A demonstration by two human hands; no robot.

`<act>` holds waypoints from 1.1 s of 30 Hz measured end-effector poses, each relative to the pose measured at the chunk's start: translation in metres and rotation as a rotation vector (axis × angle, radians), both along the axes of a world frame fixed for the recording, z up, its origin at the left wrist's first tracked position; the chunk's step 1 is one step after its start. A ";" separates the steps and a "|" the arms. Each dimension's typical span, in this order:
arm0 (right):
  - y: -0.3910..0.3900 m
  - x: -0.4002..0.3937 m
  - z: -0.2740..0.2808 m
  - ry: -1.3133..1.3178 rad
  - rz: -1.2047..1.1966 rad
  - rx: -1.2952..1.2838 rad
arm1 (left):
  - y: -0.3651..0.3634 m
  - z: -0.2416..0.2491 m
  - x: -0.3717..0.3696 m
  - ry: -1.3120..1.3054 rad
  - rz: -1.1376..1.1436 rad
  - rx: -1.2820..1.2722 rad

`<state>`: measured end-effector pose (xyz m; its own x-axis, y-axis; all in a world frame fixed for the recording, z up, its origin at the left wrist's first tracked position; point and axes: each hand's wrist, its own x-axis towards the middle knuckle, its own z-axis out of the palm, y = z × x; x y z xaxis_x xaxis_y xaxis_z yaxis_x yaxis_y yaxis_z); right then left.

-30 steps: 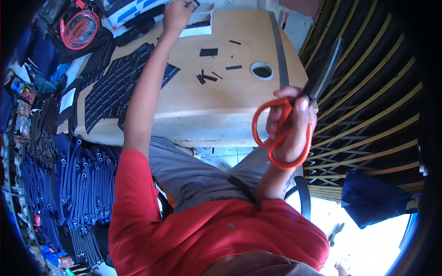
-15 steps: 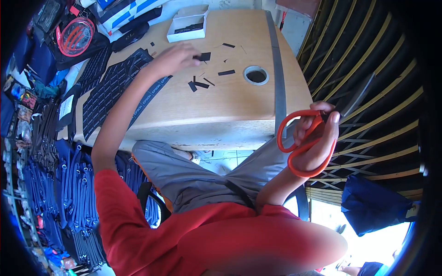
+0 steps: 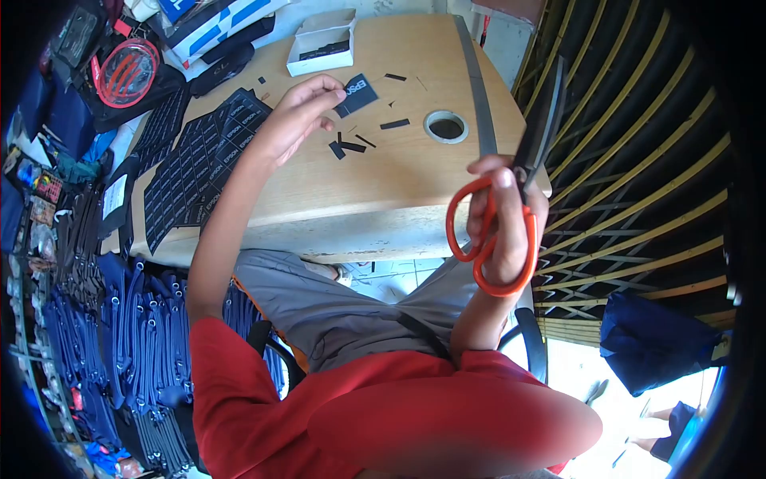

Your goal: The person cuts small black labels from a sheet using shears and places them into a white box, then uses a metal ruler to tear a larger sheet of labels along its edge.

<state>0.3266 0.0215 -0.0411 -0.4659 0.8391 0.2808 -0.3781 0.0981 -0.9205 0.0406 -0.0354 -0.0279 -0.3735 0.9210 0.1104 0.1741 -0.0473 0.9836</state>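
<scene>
My left hand (image 3: 305, 112) pinches the edge of a small black label (image 3: 361, 94) with EPSON lettering, held over the table. In my right hand (image 3: 504, 219) is a pair of scissors (image 3: 533, 144) with orange handles, its blades pointing up and seemingly closed. Sheets of black EPSON labels (image 3: 195, 164) lie on the table left of my left arm. Several black offcuts (image 3: 348, 147) are scattered below the held label. A white open box (image 3: 323, 49) with black pieces inside stands at the back of the table.
The wooden table (image 3: 383, 180) has a round cable hole (image 3: 445, 127) at its right side. A folding metal gate (image 3: 630, 176) runs along the right. Bundles of blue straps (image 3: 152, 327) hang at the left, and a coil of red cord (image 3: 128, 73) lies at the back left.
My left hand has lifted the label and turned it so the lettering shows. My right hand has brought the scissors leftward, and the blades have swung more upright.
</scene>
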 end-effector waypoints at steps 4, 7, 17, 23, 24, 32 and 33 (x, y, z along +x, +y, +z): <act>-0.006 -0.016 0.001 -0.086 0.019 -0.037 | -0.026 0.016 0.047 -0.166 -0.193 -0.003; -0.010 -0.029 -0.002 -0.084 0.087 -0.020 | -0.037 0.015 0.067 -0.185 -0.292 -0.053; -0.023 -0.044 -0.011 -0.020 0.223 -0.067 | -0.051 0.001 0.093 -0.150 -0.178 0.094; -0.025 -0.043 -0.008 0.053 0.198 -0.169 | -0.057 -0.006 0.116 -0.057 -0.099 0.179; -0.025 -0.042 -0.006 0.056 0.205 -0.165 | -0.057 -0.006 0.110 -0.041 -0.148 0.188; -0.030 -0.039 -0.006 0.104 0.246 -0.145 | -0.057 -0.018 0.127 -0.114 -0.073 0.299; -0.032 -0.039 -0.006 0.104 0.248 -0.143 | -0.056 -0.021 0.128 -0.085 -0.061 0.290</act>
<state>0.2877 -0.0100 -0.0471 -0.6369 0.7376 0.2244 -0.4668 -0.1373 -0.8736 0.1687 -0.0919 -0.0490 -0.3377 0.8768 0.3424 0.0799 -0.3358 0.9385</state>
